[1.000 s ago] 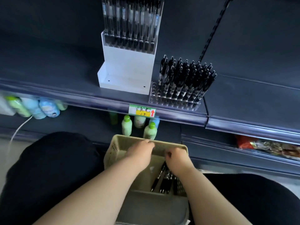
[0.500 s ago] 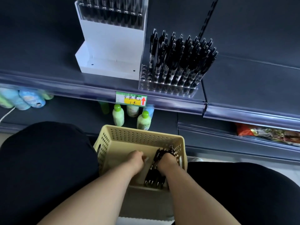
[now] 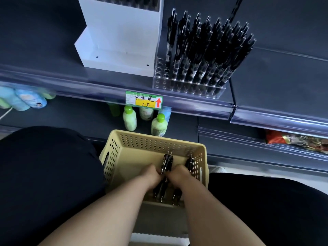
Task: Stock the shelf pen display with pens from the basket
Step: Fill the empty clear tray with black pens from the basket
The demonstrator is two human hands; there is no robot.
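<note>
left hand (image 3: 153,175) and right hand (image 3: 179,174) sit side by side inside the yellow basket (image 3: 156,137), fingers curled around one bundle of black pens (image 3: 166,161). the bundle's long axis runs away from the person toward the shelf (image 3: 53,50), its far ends poking past the knuckles. the clear pen display (image 3: 188,87) stands on that shelf.

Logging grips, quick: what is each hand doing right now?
Left hand: grips the pens.
Right hand: grips the same pens.

light: dim, even | glare: shelf-edge strip (image 3: 110,86) | edges: wide-angle bowing | focus: slightly soft throughout
</note>
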